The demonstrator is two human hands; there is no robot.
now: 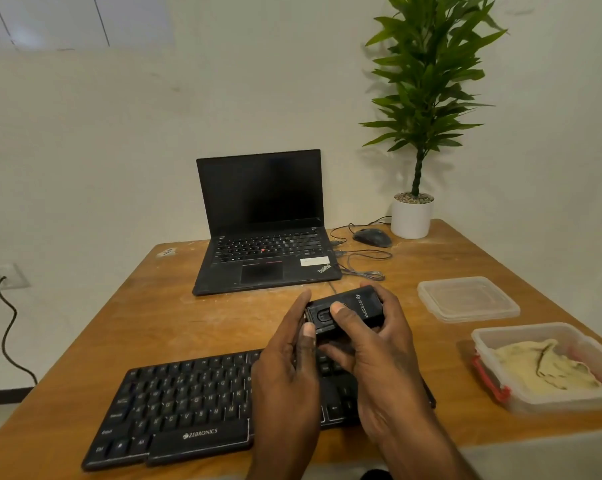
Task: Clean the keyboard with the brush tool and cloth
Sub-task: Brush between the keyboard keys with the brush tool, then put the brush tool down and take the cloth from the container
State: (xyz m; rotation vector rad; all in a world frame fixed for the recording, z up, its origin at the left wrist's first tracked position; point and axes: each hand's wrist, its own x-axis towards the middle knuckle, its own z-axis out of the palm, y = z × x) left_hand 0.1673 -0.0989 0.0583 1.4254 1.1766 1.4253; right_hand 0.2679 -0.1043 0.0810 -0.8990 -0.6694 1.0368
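A black keyboard (188, 400) lies on the wooden table (174, 317) near its front edge, its right part hidden behind my hands. Both hands hold a black boxy brush tool (353, 304) above the keyboard's right half. My left hand (287, 358) grips the tool's left end, thumb on its side. My right hand (372, 344) wraps the tool from the right, thumb pressed on its top face. A yellowish cloth (549, 367) lies crumpled in a clear plastic container (490, 344) with a red clip at the right.
An open black laptop (264, 237) stands behind the keyboard. A wired mouse (372, 236) with a looped cable and a potted plant (412, 216) sit at the back right. A clear lid (467, 298) rests beside the container. A wall socket with a cord (5, 327) is at the left.
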